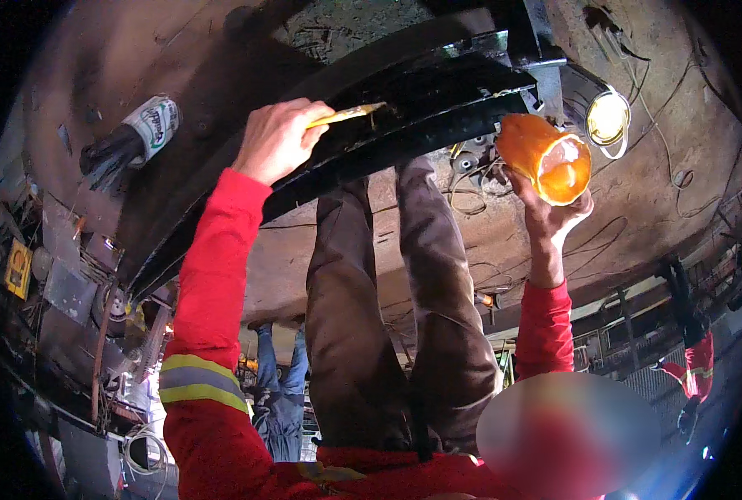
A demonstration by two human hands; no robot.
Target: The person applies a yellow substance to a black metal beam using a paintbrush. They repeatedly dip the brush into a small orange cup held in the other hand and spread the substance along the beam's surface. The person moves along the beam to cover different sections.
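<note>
My left hand grips a thin yellow-handled brush, its tip resting on a long black-painted metal beam that runs diagonally across the view. My right hand holds an orange translucent plastic container by its base, its open mouth tilted toward me, just right of the beam's end. Both arms wear red sleeves; the left one has a reflective yellow-grey band. Brown trouser legs stretch between my arms toward the beam.
A lit round work lamp sits beside the container. A white-labelled tin with a black bag lies on the dusty concrete at left. Cables trail across the floor. Blue-trousered legs and a person in red stand farther off.
</note>
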